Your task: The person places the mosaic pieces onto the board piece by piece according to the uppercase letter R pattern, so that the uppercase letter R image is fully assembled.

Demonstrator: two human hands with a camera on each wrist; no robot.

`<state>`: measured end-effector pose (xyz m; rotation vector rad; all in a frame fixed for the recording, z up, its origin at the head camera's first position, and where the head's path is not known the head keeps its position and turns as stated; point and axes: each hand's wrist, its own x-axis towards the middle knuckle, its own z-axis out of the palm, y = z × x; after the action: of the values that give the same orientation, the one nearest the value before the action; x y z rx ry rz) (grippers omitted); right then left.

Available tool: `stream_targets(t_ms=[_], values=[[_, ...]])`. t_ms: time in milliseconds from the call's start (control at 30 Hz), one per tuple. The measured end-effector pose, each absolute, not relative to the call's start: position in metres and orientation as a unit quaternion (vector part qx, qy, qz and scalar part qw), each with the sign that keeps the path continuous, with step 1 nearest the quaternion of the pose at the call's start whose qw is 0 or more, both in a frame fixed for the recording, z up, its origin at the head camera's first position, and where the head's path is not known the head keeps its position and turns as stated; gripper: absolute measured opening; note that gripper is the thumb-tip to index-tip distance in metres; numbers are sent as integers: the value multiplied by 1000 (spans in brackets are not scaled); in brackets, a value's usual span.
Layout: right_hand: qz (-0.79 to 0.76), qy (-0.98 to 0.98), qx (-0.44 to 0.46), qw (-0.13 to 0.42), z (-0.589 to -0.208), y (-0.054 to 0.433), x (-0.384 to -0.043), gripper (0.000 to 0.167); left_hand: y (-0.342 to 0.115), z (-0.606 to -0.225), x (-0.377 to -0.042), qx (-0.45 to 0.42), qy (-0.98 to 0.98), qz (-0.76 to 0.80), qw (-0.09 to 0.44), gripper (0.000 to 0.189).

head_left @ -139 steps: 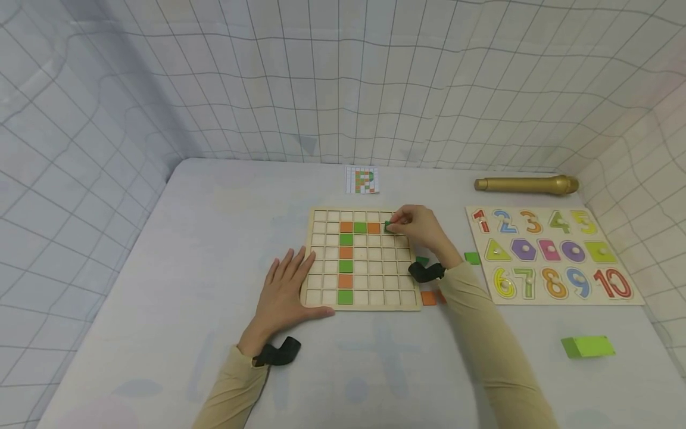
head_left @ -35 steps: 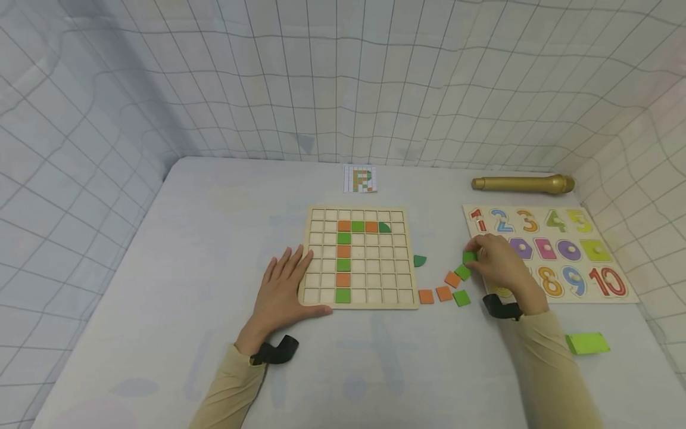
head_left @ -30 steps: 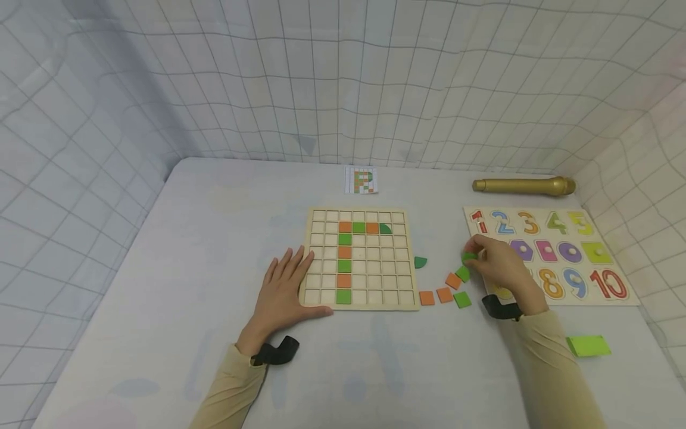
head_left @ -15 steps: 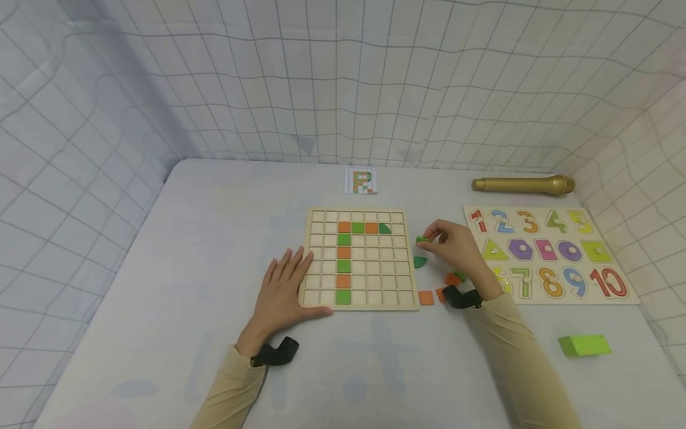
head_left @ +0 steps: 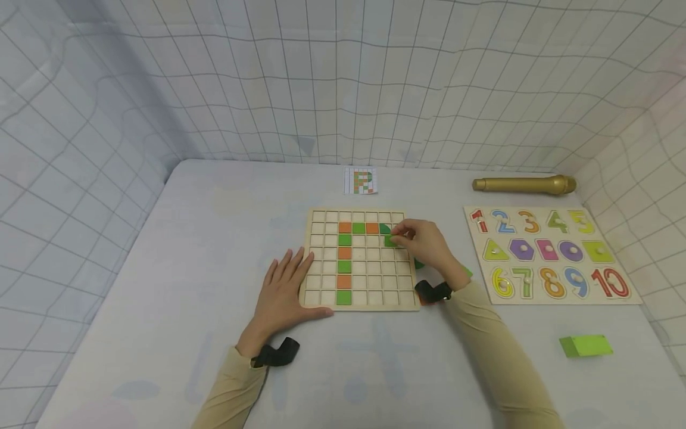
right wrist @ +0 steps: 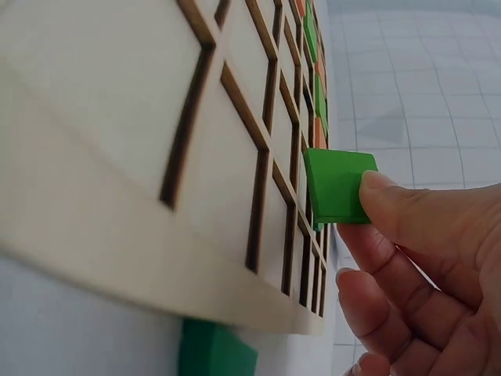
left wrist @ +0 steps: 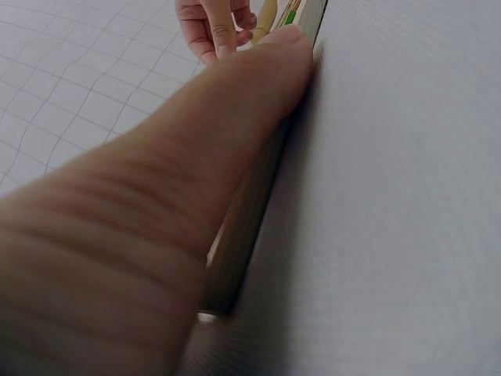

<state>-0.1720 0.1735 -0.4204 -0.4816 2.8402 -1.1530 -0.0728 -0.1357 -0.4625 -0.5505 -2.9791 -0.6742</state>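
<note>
Our right hand (head_left: 427,244) pinches a green square tile (head_left: 389,241) over the board (head_left: 367,283), about at the cell just below the dark green quarter-round piece (head_left: 384,229). The right wrist view shows the tile at a tilt, our thumb over one edge and fingers behind; we cannot tell whether it touches a rib (right wrist: 188,125). Our left hand (head_left: 284,292) lies spread with straight fingers, gripping nothing: fingers along the board's left side, thumb by the near edge, a sound brace against sliding on the worktop (head_left: 161,268).

To seat the tile well, we judge it best to square it to the grid first, let its leading edge down into the cell, then lower the pinched side and release. From the head view it looks slightly right of the cell's middle, so a small shift left seems wanted. A light fingertip press at its centre should settle it flat; letting go at this tilt could leave a corner perched on the wood. The quarter-round piece is close to our fingertips, so we need to avoid nudging it out. For checking the cell, the patterned card (head_left: 361,180) lies in plain sight beyond the board. We also want the forearm clear of the second quarter-round (head_left: 419,264), partly hidden at the board's right edge.
</note>
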Motion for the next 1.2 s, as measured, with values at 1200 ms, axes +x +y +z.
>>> stream_targets(t_ms=[1200], values=[[-356,922,-139,59,-423,166,-179,13,-136,-463,-73,-170,-962,-215,10,115]])
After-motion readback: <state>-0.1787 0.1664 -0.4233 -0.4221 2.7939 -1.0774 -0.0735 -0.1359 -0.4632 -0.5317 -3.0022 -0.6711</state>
